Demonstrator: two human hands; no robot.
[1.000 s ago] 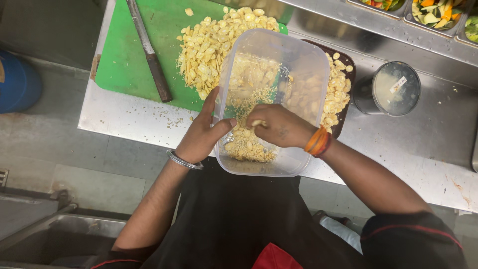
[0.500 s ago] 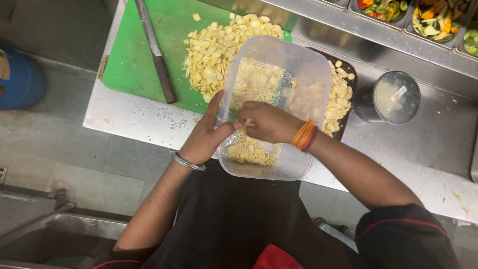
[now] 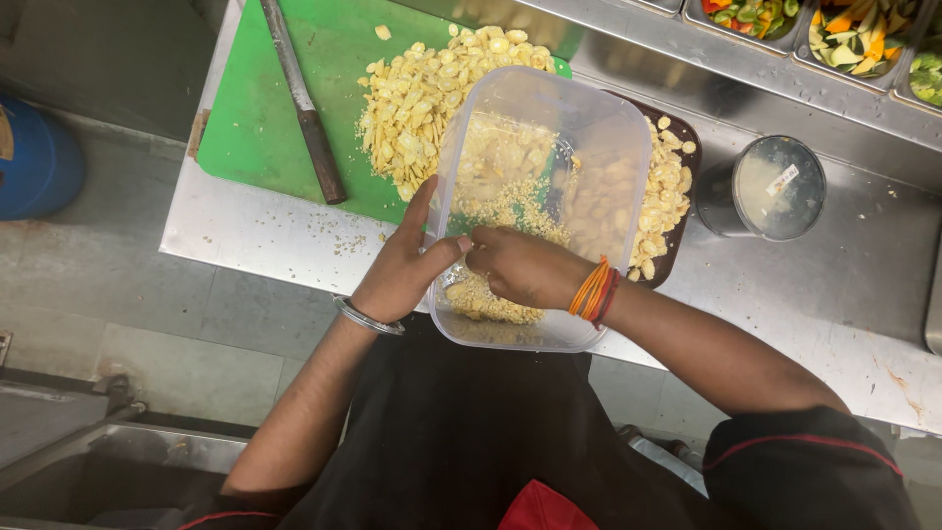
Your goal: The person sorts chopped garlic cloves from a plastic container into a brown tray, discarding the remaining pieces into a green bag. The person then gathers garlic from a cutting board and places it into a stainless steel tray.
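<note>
A clear plastic tub (image 3: 589,118) with pale yellow crumbs and chips in it is held over the edge of a steel counter (image 3: 844,285). My left hand (image 3: 402,265) grips the tub's left rim. My right hand (image 3: 520,267), with orange bands at the wrist, reaches inside the tub with fingers curled over the crumbs. Behind the tub lies a heap of yellow chips (image 3: 422,88) on a green cutting board (image 3: 255,108), and more chips fill a dark tray (image 3: 677,186).
A knife with a dark handle (image 3: 309,118) lies on the board's left part. A round steel container (image 3: 770,186) stands to the right. Pans of cut vegetables (image 3: 854,34) line the far edge. A blue drum (image 3: 34,162) is on the floor at left.
My right hand has shifted slightly left inside the tub, closer to my left thumb. The view has drifted a little; the tub stays held in place.
</note>
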